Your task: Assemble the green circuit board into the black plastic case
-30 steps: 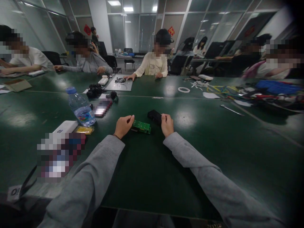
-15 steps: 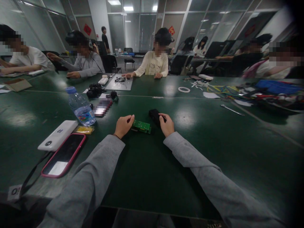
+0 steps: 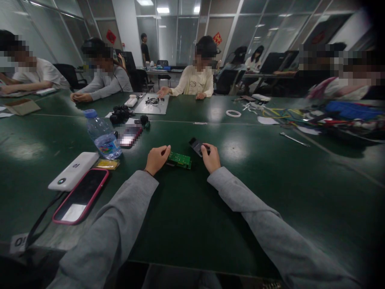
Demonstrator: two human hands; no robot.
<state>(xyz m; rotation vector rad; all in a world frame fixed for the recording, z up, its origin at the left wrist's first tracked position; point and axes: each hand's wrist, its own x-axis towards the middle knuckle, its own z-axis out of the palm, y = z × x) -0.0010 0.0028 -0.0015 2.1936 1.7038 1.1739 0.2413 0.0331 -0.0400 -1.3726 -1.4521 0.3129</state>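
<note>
Head view: a green circuit board (image 3: 180,160) is gripped at its left end by the closed left hand (image 3: 157,160), over the green table (image 3: 186,224); a black piece (image 3: 195,147) is pinched, tilted, in the right hand (image 3: 212,158), near the board but apart from it. At left, a plastic bottle (image 3: 104,138) and a red-rimmed phone (image 3: 80,196) are noted; at right, a wrench (image 3: 294,139) is seen, well apart from both hands.
</note>
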